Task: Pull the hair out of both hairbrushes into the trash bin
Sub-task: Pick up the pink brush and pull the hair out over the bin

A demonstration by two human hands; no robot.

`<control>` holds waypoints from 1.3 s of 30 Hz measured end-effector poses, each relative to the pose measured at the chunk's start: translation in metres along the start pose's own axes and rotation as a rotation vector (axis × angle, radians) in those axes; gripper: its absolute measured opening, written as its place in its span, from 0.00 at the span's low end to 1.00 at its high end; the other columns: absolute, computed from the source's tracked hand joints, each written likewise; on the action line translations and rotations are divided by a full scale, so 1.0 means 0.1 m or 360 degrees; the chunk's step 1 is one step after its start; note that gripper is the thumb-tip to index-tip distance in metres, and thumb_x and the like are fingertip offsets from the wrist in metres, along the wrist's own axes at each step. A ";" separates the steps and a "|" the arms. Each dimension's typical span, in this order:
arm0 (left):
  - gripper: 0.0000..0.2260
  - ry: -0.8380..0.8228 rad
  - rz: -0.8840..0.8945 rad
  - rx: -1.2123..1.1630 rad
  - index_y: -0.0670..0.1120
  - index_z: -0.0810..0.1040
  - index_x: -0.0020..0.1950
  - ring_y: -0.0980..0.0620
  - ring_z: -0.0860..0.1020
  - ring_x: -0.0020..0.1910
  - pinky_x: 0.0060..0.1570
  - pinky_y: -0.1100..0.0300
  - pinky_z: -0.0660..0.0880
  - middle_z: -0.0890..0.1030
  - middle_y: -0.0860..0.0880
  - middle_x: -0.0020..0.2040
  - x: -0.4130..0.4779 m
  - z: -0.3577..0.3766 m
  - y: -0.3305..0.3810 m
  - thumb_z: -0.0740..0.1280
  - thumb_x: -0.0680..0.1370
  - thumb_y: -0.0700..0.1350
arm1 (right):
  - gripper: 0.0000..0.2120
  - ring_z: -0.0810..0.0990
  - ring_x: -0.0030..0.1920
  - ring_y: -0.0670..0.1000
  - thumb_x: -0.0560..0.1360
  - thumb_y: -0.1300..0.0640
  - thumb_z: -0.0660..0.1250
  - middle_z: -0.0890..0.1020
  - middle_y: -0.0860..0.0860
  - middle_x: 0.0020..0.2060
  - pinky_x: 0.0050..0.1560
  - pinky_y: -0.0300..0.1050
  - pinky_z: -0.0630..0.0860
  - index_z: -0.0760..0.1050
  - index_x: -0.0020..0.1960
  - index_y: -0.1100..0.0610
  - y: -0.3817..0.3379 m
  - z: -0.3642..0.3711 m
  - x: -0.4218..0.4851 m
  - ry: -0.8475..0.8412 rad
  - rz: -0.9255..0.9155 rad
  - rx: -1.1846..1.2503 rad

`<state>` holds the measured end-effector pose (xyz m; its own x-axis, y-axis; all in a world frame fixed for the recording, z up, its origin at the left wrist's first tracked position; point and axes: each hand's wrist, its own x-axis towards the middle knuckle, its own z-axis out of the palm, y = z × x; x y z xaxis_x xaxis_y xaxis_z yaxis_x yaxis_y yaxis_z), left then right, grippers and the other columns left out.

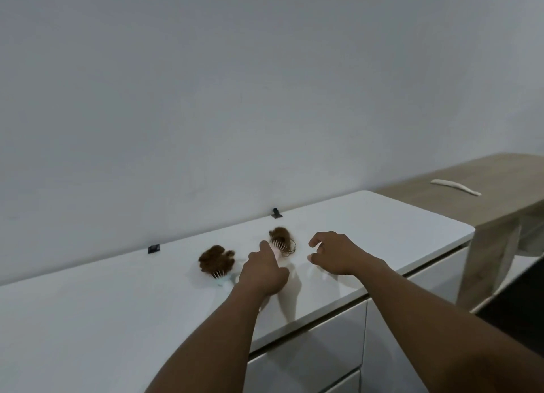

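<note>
From the head view, two hair-clogged brushes lay on the white cabinet top, the pale-blue hairbrush leftward, the pink hairbrush partly hidden behind the left hand, whose grip could not be told, while the right hand hovered spread and empty, a wooden bench beyond.

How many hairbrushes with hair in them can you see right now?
2. The blue hairbrush lies on the white cabinet top, left of the left hand; the pink hairbrush is at that hand's fingertips.
</note>
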<state>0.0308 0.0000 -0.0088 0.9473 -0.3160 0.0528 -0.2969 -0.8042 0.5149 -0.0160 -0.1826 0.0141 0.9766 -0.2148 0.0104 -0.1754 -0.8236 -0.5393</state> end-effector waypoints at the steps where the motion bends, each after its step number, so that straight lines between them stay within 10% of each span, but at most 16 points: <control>1: 0.20 0.0023 -0.0017 -0.0079 0.42 0.64 0.63 0.42 0.76 0.52 0.43 0.55 0.68 0.76 0.41 0.56 0.00 -0.01 -0.01 0.66 0.75 0.46 | 0.18 0.78 0.59 0.52 0.75 0.47 0.68 0.78 0.50 0.57 0.61 0.46 0.73 0.74 0.63 0.50 0.00 -0.02 0.00 0.0008 0.0000 0.0003; 21: 0.13 -0.0051 0.0518 -0.0333 0.40 0.77 0.55 0.49 0.74 0.43 0.35 0.61 0.67 0.78 0.44 0.49 -1.26 0.36 1.09 0.63 0.79 0.48 | 0.26 0.79 0.58 0.56 0.74 0.44 0.70 0.80 0.55 0.62 0.55 0.48 0.75 0.73 0.67 0.54 0.83 -0.82 -1.72 0.0463 0.0337 0.0055; 39: 0.10 -0.0687 0.0511 -0.0525 0.48 0.75 0.48 0.48 0.78 0.40 0.36 0.57 0.71 0.81 0.49 0.41 -1.85 2.68 0.76 0.64 0.79 0.54 | 0.19 0.85 0.41 0.57 0.78 0.54 0.70 0.81 0.55 0.48 0.42 0.56 0.84 0.67 0.64 0.55 2.39 0.77 -2.43 0.0690 0.1130 0.1717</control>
<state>-0.1997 -0.1378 -0.2086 0.6626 -0.7461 -0.0662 -0.4406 -0.4597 0.7711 -0.2853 -0.2874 -0.1821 0.5651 -0.7276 -0.3889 -0.2402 0.3059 -0.9213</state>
